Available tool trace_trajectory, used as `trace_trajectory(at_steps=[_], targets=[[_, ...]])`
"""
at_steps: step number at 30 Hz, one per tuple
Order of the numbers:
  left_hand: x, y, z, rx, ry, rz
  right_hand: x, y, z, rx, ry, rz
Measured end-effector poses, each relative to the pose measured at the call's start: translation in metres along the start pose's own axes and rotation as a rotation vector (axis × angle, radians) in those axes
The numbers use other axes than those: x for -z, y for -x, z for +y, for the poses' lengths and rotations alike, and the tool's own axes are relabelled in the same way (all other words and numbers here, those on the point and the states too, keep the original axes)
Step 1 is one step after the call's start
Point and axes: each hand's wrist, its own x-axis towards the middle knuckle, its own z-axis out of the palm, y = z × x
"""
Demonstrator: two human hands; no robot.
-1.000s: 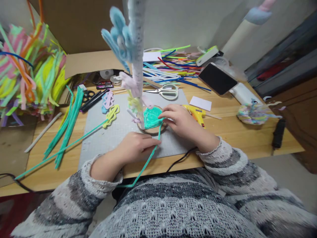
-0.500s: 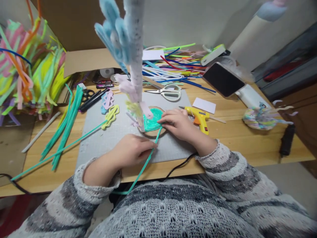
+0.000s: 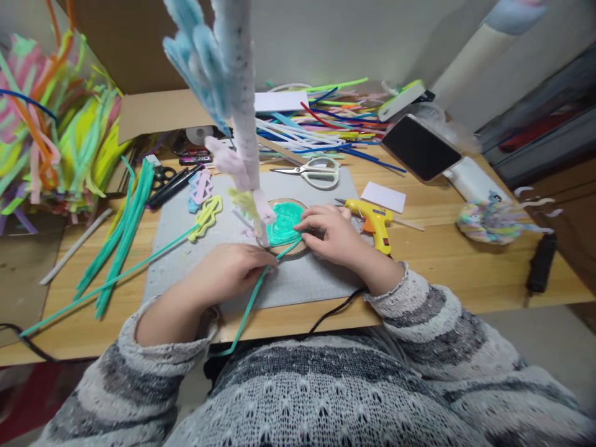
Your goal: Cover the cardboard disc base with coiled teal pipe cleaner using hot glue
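Observation:
A green pipe cleaner point(image 3: 252, 300) runs from a round base point(image 3: 295, 252) down over the table's front edge. My left hand point(image 3: 234, 270) pinches it just below the base. The fingertips of my right hand point(image 3: 328, 231) press the strand at the right side of a green coil point(image 3: 285, 224) that covers much of the base. A white fuzzy stem point(image 3: 244, 124) rises from the base's left side, with a blue flower point(image 3: 200, 62) and a pink shape point(image 3: 228, 161) on it. The strand's near end hangs by the sweater.
Scissors point(image 3: 316, 172) lie on the grey mat point(image 3: 179, 273) behind the base. A yellow glue gun point(image 3: 371, 217) is right of my right hand, its black cord near the front edge. Green pipe cleaners point(image 3: 123, 248) lie left; a phone point(image 3: 420, 148) stands at back right.
My left hand has moved left and slightly up with the strand, which now lies at a lower slant along the coil's front. The white stem appears further left in view. My right hand has barely moved.

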Motion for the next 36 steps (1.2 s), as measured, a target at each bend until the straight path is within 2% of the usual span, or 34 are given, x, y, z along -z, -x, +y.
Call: trace_trajectory(at_steps=[5, 12, 16, 22, 29, 32, 36], targets=[[0.001, 0.001, -0.002, -0.031, 0.0, 0.037, 0.0, 0.001, 0.0, 0.004, -0.018, 0.001], [-0.004, -0.002, 0.009, -0.239, 0.083, 0.162, -0.003, 0.001, 0.003, 0.001, -0.026, 0.016], [-0.005, -0.003, 0.011, -0.249, 0.092, 0.174, -0.002, 0.001, 0.003, -0.002, -0.027, 0.012], [0.002, 0.002, 0.005, -0.155, 0.071, 0.148, -0.001, 0.001, 0.004, 0.013, -0.037, -0.002], [0.005, 0.0, 0.004, -0.035, 0.148, 0.05, -0.002, 0.001, 0.002, -0.007, -0.013, 0.012], [0.003, 0.002, 0.005, 0.113, 0.363, 0.012, -0.003, 0.001, 0.001, -0.021, -0.013, 0.022], [0.0, 0.01, 0.012, 0.268, 0.856, -0.068, -0.004, 0.001, -0.001, -0.04, -0.005, 0.028]])
